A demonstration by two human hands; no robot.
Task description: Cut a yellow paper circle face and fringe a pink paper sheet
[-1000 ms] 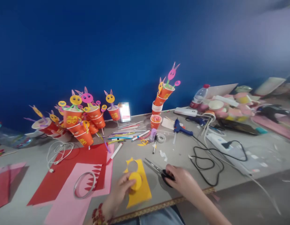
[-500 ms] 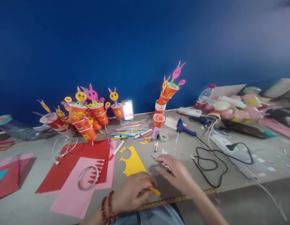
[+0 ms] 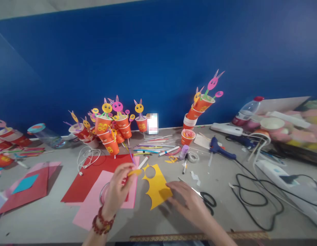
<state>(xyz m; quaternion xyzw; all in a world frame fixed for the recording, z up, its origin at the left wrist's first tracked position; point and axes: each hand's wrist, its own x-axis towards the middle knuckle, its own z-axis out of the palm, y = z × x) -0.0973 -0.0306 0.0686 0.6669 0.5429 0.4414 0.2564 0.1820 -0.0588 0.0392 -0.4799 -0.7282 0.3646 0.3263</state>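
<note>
My left hand (image 3: pixel 119 189), with a red bead bracelet on the wrist, is raised above the pink paper (image 3: pixel 94 205) and pinches a small yellow paper disc (image 3: pixel 134 172) between its fingertips. My right hand (image 3: pixel 188 201) lies flat and spread on the table, its fingers on the near corner of the yellow paper sheet (image 3: pixel 155 186), which has round cut-outs along its edge. Black-handled scissors (image 3: pixel 206 198) lie just right of that hand, untouched.
Red paper (image 3: pixel 97 171) lies under the pink sheet. Orange cups with paper bunny faces (image 3: pixel 109 126) stand by the blue wall, with more cups (image 3: pixel 199 109) to their right. Markers (image 3: pixel 153 148), a blue glue gun (image 3: pixel 221 150), black cables (image 3: pixel 256 191) and a power strip (image 3: pixel 278 171) fill the right side.
My left hand has lifted the yellow disc from the table's front edge up and to the left. My right hand has let go of the scissors and now rests on the yellow sheet.
</note>
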